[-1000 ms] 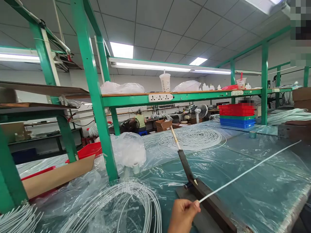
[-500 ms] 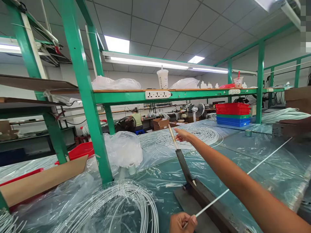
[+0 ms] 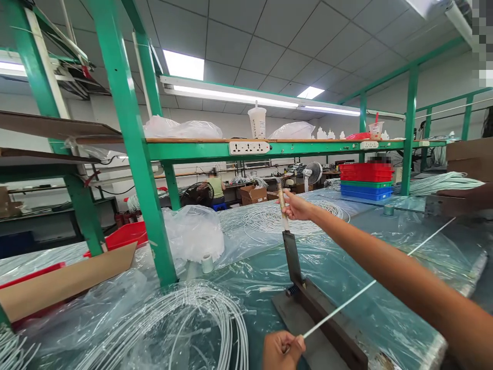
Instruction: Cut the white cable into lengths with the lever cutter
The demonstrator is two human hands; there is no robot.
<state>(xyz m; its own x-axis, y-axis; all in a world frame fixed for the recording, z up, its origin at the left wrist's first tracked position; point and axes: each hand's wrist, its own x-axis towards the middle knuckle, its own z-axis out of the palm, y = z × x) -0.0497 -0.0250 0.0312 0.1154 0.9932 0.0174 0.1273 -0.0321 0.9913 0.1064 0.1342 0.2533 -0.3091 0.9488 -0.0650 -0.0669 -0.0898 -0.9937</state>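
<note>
My left hand (image 3: 283,350), low in the head view, pinches a thin white cable (image 3: 346,302) between thumb and fingers. The cable runs taut up to the right, across the base of a lever cutter (image 3: 319,321) and behind my right forearm. My right hand (image 3: 299,206) is at the upper end of the cutter's raised arm, its fingers closed around the pale, worn handle (image 3: 284,218). The dark blade arm (image 3: 292,257) stands nearly upright from its pivot, above the cable.
A coil of white cable (image 3: 234,329) lies left of the cutter, and another coil (image 3: 254,226) behind it. A plastic bag (image 3: 196,234), a small roll (image 3: 207,264) and a green post (image 3: 136,154) stand left. Stacked crates (image 3: 365,174) are at the back right. Plastic film covers the table.
My right hand has closed on the cutter handle, where before it was just beside it. The lever arm stands more upright. My left hand still pinches the cable.
</note>
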